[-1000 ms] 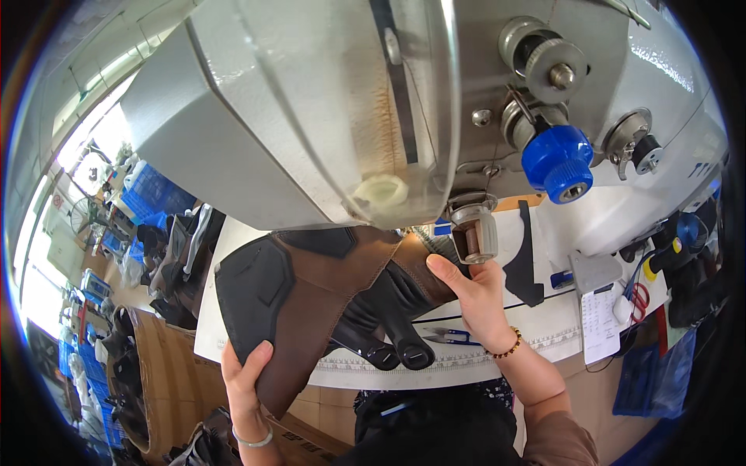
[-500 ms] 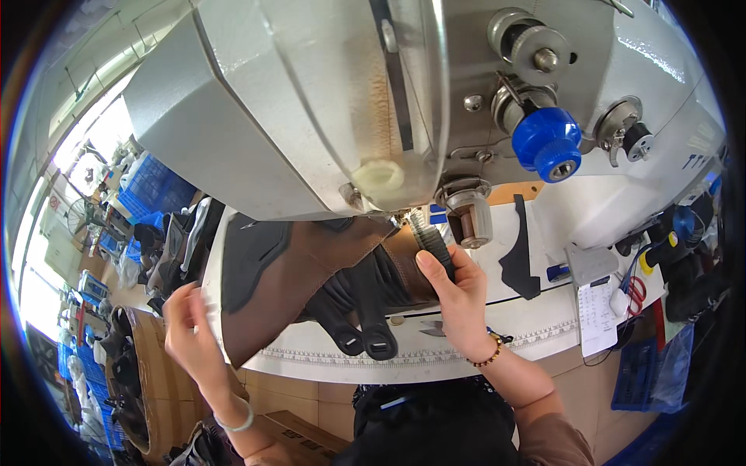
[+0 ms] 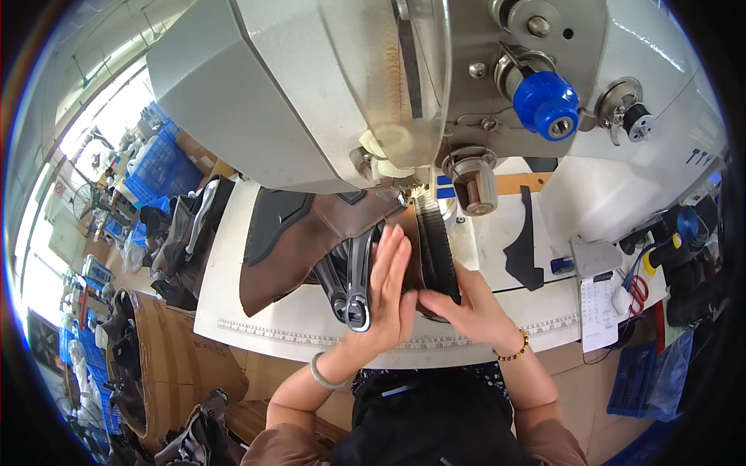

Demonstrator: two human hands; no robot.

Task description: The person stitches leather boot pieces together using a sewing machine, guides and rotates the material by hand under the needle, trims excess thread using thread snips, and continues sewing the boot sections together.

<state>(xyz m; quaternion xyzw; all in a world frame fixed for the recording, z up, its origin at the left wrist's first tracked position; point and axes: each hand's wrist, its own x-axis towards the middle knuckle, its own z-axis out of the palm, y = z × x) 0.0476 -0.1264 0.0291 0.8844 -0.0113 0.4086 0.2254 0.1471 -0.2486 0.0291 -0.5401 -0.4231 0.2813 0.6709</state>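
A brown and black leather piece (image 3: 280, 283), stitched and creased, lies under the needle area of a big grey sewing machine (image 3: 299, 85). Two black straps (image 3: 359, 268) with metal-rimmed ends hang from it toward me. Along its right side runs a black ribbed edge (image 3: 438, 248). My left hand (image 3: 387, 291) presses flat against the piece beside the straps, fingers stretched out. At the near end of the ribbed edge, my right hand (image 3: 475, 308) grips the piece, thumb on top; its other fingers are partly hidden underneath.
A ruler strip (image 3: 272, 335) follows the table's near edge. On the right lie a black cut-out piece (image 3: 527, 241), a written sheet (image 3: 598, 322) and red-handled scissors (image 3: 639, 293). A cardboard box (image 3: 175, 361) stands at the lower left, a blue crate (image 3: 628, 384) at the lower right.
My left hand has come from beyond the piece's left side onto its right part. My right hand has shifted nearer along the ribbed edge. The straps now point more straight toward me.
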